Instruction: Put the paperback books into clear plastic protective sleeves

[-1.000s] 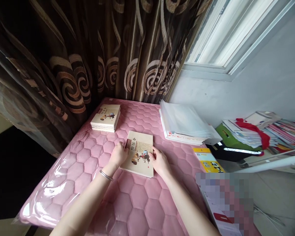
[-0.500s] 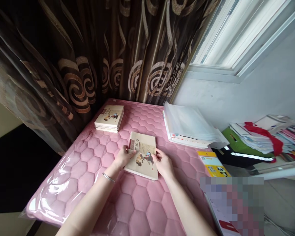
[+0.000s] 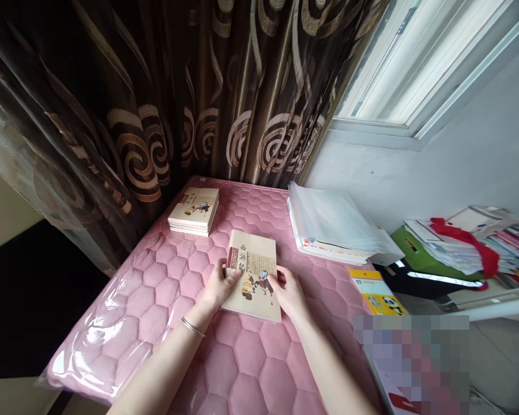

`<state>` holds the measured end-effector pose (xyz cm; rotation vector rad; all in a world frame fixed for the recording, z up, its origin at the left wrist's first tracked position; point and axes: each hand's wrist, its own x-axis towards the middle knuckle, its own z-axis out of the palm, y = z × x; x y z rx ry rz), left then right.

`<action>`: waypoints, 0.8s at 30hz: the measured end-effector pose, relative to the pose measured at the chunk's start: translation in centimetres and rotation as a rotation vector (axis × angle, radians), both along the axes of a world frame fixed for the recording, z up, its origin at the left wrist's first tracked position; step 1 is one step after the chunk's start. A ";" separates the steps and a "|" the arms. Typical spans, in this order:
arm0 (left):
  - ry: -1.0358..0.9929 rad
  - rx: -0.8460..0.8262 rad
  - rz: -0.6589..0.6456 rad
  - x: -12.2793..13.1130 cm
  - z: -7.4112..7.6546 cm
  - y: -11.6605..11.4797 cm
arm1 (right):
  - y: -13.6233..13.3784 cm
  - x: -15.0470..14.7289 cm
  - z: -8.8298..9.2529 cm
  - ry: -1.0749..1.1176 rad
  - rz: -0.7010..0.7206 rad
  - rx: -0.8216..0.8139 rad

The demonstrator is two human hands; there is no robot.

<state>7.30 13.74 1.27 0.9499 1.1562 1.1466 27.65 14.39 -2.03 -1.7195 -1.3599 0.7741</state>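
Note:
A cream book (image 3: 255, 259) with dark Chinese characters and painted figures on its cover is held between both hands over the pink quilted surface (image 3: 242, 360). My left hand (image 3: 219, 283) grips its left edge, thumb on the cover, with a silver bangle on the wrist. At its right edge my right hand (image 3: 289, 291) closes on it, thumb also on top. The fingers beneath the book are hidden. Farther back on the left lies a neat stack of similar books (image 3: 194, 210).
Papers in clear plastic sleeves (image 3: 328, 225) lie at the back right. A yellow panda packet (image 3: 380, 293) is at the right edge. Beyond it are a green folder (image 3: 428, 251) and a red ribbon (image 3: 467, 242). A patterned curtain (image 3: 242, 86) hangs behind.
The book appears slightly raised and tilted toward the camera, its lower edge a little nearer. Both hands still hold its sides. The whole view has shifted slightly.

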 end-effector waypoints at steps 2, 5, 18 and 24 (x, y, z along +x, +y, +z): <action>-0.031 0.032 -0.034 0.1 0.7 -0.3 | -0.1 -0.2 0.6 0.244 0.002 -0.008; -0.107 0.056 -0.032 0.3 1.6 -0.6 | -0.5 -0.3 2.2 0.599 0.047 -0.043; 0.727 0.130 0.056 1.4 1.1 0.1 | -1.2 -0.6 3.5 0.865 0.007 -0.310; 1.169 0.398 -0.183 5.5 5.3 -3.1 | -1.8 -0.2 3.2 0.788 0.083 -0.223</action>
